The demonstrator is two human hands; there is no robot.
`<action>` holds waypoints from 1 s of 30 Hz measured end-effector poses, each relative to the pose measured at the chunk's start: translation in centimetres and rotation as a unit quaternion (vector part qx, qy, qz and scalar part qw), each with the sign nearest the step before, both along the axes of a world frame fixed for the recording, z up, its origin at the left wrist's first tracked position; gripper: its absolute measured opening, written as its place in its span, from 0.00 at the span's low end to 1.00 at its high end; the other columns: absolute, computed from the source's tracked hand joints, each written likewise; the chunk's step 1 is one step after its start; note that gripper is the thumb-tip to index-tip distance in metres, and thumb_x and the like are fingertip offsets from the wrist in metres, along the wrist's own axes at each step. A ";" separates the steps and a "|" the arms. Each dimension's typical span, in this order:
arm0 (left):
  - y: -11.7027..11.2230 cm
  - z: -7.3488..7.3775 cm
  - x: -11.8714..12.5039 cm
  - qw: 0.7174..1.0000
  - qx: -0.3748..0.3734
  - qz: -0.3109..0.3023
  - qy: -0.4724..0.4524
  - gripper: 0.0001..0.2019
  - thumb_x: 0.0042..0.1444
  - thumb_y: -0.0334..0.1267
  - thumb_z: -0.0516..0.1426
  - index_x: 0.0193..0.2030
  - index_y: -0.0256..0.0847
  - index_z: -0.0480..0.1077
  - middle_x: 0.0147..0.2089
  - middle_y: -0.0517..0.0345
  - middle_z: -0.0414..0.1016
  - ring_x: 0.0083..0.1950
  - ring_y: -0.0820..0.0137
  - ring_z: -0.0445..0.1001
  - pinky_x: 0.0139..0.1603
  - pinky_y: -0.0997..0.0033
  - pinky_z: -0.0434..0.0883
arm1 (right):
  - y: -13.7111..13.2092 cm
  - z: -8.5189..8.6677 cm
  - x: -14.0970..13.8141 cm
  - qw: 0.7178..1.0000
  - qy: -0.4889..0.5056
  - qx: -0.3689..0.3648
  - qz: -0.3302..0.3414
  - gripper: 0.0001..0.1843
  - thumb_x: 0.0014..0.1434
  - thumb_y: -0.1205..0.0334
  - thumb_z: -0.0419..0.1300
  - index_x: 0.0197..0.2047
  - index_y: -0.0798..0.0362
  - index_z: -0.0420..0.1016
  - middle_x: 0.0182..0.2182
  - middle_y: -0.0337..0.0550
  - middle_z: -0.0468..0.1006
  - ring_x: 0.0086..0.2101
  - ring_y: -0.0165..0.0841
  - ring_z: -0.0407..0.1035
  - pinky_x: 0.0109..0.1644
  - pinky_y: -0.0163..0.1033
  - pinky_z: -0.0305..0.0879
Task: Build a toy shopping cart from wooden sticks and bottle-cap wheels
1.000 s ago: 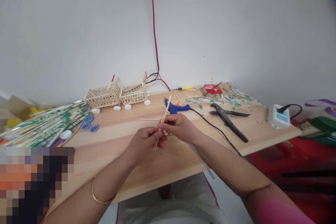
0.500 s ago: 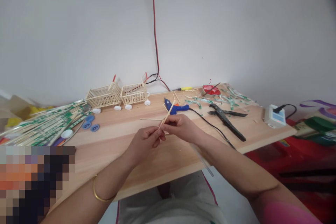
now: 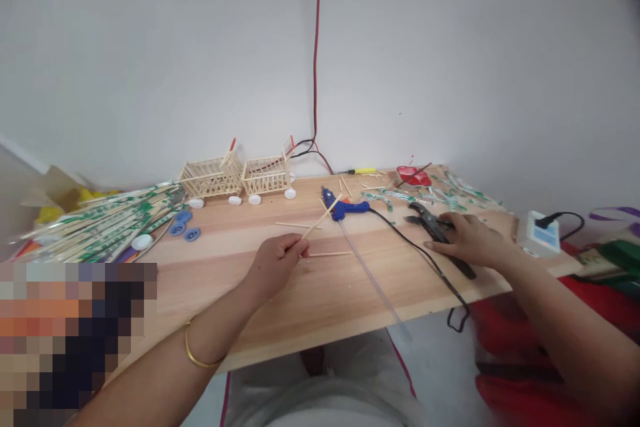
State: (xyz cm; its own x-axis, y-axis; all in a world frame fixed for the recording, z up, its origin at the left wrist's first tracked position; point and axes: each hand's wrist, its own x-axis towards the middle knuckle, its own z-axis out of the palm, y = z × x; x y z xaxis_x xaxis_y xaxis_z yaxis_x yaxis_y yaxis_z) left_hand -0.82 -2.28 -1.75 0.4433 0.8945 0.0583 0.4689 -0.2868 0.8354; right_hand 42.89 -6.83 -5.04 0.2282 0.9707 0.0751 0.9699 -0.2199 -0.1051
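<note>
My left hand (image 3: 277, 260) pinches a thin wooden stick (image 3: 323, 215) that points up and to the right. At the right, my right hand (image 3: 463, 237) lies over the black-handled cutters (image 3: 435, 230), fingers spread across the handles; whether they grip is not clear. Between the hands a blue glue gun (image 3: 350, 207) rests on the table, a clear glue stick (image 3: 373, 277) trailing from it past the front edge. Two more sticks lie beside my left hand, one behind it and another stick (image 3: 333, 254) to its right.
Two small stick-built carts (image 3: 213, 177) with white wheels stand by the wall. Wrapped sticks (image 3: 120, 220) and blue bottle caps (image 3: 191, 234) lie at the left. Green-white wrapper scraps (image 3: 450, 193) and a white power socket (image 3: 537, 237) are at the right. A black cord (image 3: 425, 253) crosses the table.
My right hand has let go of the stick and moved right, onto the cutters. The left hand keeps the stick. The whole view has shifted slightly.
</note>
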 end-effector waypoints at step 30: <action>-0.8 -0.3 -1.0 0.925 0.376 0.045 -0.020 0.07 0.62 0.28 0.50 0.41 0.37 0.68 0.36 0.55 0.72 0.38 0.72 0.70 0.40 0.74 0.67 | -3.3 6.6 -23.3 0.910 0.313 0.060 0.266 0.32 0.45 0.71 0.57 0.56 0.50 0.62 0.46 0.45 0.69 0.46 0.36 0.65 0.50 0.42 0.65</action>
